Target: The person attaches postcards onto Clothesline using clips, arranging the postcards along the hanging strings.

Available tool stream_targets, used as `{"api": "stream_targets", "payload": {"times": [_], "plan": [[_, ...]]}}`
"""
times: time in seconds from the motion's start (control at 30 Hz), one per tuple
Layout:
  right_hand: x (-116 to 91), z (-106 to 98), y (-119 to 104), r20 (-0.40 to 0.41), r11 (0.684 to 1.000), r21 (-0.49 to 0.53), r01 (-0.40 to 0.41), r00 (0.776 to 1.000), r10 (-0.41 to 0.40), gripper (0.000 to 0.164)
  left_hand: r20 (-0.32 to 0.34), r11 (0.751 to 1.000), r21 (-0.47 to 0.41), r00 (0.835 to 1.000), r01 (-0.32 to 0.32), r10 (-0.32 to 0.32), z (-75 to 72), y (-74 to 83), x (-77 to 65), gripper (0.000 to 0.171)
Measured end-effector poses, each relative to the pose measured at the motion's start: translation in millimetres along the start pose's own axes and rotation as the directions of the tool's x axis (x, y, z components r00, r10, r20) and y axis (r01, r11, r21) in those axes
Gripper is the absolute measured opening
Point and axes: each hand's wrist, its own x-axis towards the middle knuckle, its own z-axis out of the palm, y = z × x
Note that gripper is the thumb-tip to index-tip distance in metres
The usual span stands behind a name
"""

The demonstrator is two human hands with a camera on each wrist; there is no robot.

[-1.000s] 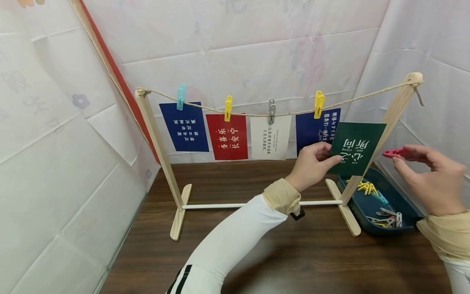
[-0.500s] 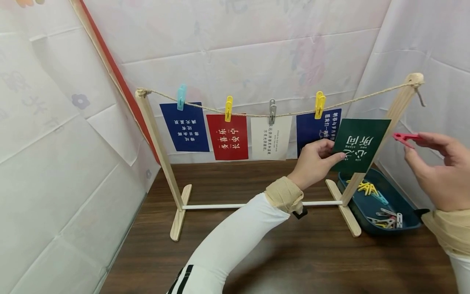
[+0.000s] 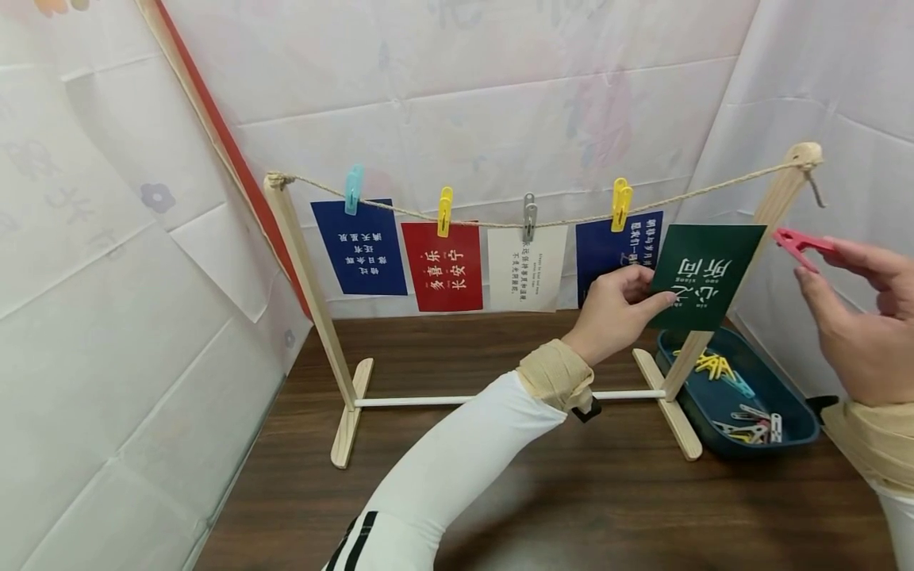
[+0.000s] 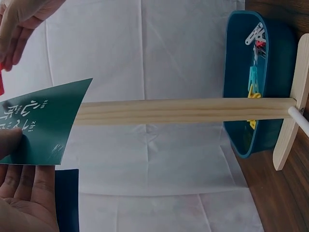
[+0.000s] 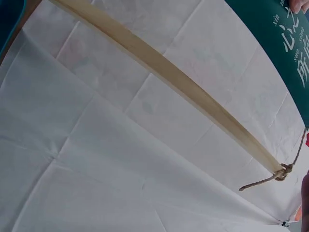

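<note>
My left hand pinches the left edge of a green card with white lettering, thumb in front and fingers behind. The card's top edge is below the rope, in front of the right post. To its right, my right hand pinches a red clothespin between thumb and fingers, its nose pointing left, near the card's upper right corner. On the rope hang a blue card, a red card, a white card and another blue card, each under a clothespin. My left hand partly covers the last.
The rope runs between two wooden posts, the left and the right, joined low by a white rod. A dark teal basket with several clothespins stands behind the right foot. White cloth surrounds the wooden table.
My left hand has lifted the green card slightly up and right. My right hand has risen with the red clothespin, whose nose has swung from flat to a visible V shape.
</note>
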Motion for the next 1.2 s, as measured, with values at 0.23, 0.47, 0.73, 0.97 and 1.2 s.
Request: {"api": "stream_targets", "payload": {"times": [0.23, 0.47, 0.73, 0.97, 1.2], "plan": [[5.9, 1.4, -3.7, -0.003, 0.999, 0.015, 0.052, 0.999, -0.052, 0.037, -0.002, 1.0, 0.014, 1.0, 0.022, -0.021, 1.5, 1.0, 1.8, 0.02], [17.0, 5.5, -10.5, 0.001, 0.997, 0.013, 0.07, 0.998, -0.07, 0.031, -0.012, 0.999, 0.008, 0.999, 0.038, -0.038, 4.5, 0.3, 4.8, 0.021], [30.5, 9.9, -16.7, 0.045, 0.991, 0.042, 0.124, 0.991, -0.126, 0.026, -0.03, 0.998, -0.013, 0.998, 0.058, -0.058, 6.6, 3.5, 8.1, 0.022], [38.1, 14.0, -18.7, 0.06, 0.984, 0.075, 0.163, 0.984, -0.167, 0.021, -0.055, 0.996, -0.006, 0.995, 0.086, -0.086, 8.6, 5.5, 7.2, 0.024], [44.6, 16.5, -23.5, 0.098, 0.982, 0.102, 0.159, 0.981, -0.169, 0.018, -0.081, 0.995, -0.01, 0.992, 0.101, -0.102, 10.7, 4.9, 10.1, 0.024]]}}
